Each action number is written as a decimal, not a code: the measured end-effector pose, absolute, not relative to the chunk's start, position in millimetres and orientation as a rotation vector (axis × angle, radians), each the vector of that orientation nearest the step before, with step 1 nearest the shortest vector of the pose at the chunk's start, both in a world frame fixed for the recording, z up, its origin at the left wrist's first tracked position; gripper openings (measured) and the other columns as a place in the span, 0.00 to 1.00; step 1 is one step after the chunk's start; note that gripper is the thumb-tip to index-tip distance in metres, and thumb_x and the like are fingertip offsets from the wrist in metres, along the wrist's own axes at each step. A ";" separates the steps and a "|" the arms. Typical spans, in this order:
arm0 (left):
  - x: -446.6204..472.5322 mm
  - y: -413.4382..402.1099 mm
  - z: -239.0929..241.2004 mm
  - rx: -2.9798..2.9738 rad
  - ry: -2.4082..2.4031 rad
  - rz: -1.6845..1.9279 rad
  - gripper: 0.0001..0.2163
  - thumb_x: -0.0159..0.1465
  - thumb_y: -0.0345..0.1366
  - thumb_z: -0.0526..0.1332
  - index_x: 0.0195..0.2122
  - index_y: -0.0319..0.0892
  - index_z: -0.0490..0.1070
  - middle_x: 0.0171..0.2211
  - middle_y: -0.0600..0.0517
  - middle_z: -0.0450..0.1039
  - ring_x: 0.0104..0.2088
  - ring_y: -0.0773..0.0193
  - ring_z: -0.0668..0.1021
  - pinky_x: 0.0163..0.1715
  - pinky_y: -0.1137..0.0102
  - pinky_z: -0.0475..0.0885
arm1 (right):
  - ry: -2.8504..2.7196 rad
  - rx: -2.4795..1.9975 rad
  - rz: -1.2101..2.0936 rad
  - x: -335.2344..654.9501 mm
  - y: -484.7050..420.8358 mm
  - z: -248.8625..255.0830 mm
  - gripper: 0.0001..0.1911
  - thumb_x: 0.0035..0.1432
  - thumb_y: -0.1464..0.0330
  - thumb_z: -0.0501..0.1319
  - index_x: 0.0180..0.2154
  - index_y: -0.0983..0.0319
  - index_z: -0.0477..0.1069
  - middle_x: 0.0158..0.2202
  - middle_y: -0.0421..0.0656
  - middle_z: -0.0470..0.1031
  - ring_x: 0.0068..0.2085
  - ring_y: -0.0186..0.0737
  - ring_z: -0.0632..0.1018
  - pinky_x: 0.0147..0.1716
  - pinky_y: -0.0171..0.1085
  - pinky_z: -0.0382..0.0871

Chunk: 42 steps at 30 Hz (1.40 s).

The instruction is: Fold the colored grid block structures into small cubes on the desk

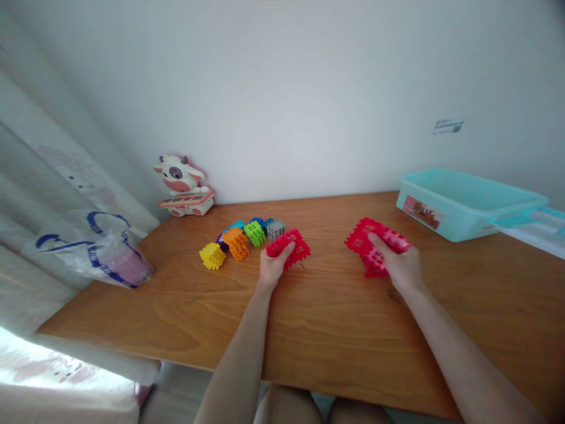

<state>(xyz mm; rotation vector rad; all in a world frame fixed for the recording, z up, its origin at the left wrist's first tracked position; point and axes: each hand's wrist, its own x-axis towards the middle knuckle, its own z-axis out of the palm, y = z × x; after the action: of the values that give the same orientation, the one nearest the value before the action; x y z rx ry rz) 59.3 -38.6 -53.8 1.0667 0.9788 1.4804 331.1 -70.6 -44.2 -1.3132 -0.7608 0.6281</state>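
Observation:
My left hand [272, 265] is closed on a flat red plastic building panel [299, 247] with toothed edges and small window holes, thumb on top. To the right, my right hand [401, 265] grips several joined red panels [364, 238], which stand at angles to each other; the fingers underneath are hidden. A gap of bare wood separates the two red pieces. Just left of my left hand sits a group of toothed blocks: a grey one [276, 229], a green one [255, 233], an orange one [236, 244] and a yellow one [212, 256], with blue and purple ones partly hidden behind.
A mint plastic bin [459, 221] stands at the back right, its lid or flap [534, 227] reaching toward the right edge. A cow toy with a keyboard [183, 188] is at the back left. A plastic bag [110, 256] holding something pink lies at the table's [176, 318] left edge.

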 end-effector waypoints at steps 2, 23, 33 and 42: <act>53.1 -36.6 -49.9 0.961 0.914 1.581 0.21 0.48 0.43 0.75 0.41 0.39 0.79 0.41 0.46 0.82 0.41 0.55 0.83 0.48 0.57 0.77 | -0.509 -1.131 0.517 354.2 -65.0 -41.2 0.18 0.41 0.62 0.75 0.37 0.60 0.79 0.39 0.43 0.83 0.36 0.45 0.83 0.38 0.43 0.81; 99.9 -60.9 -57.9 1.412 0.892 1.176 0.33 0.62 0.66 0.47 0.33 0.42 0.80 0.29 0.49 0.80 0.35 0.57 0.81 0.44 0.64 0.76 | -1.540 -1.257 0.641 264.3 -101.0 -42.6 0.16 0.55 0.53 0.67 0.39 0.56 0.74 0.39 0.43 0.80 0.43 0.49 0.80 0.50 0.50 0.72; 97.8 -64.0 -60.8 1.577 0.889 1.174 0.32 0.66 0.62 0.43 0.35 0.43 0.77 0.30 0.48 0.78 0.35 0.57 0.79 0.40 0.66 0.73 | -1.549 -1.314 0.396 272.0 -88.6 -73.0 0.35 0.50 0.49 0.69 0.52 0.60 0.61 0.50 0.53 0.71 0.51 0.53 0.75 0.52 0.51 0.70; 109.4 -78.7 -60.0 1.592 1.083 1.320 0.17 0.66 0.51 0.56 0.44 0.41 0.65 0.37 0.49 0.75 0.36 0.63 0.76 0.39 0.69 0.71 | -1.647 -1.570 0.502 267.5 -95.9 -55.0 0.22 0.57 0.49 0.61 0.42 0.59 0.68 0.36 0.49 0.81 0.39 0.56 0.82 0.35 0.47 0.74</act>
<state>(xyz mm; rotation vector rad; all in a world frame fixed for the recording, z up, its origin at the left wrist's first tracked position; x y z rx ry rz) 109.4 -78.7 -60.0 1.5924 1.0829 1.3205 267.5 -95.9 -55.0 -1.5699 -1.6470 0.5017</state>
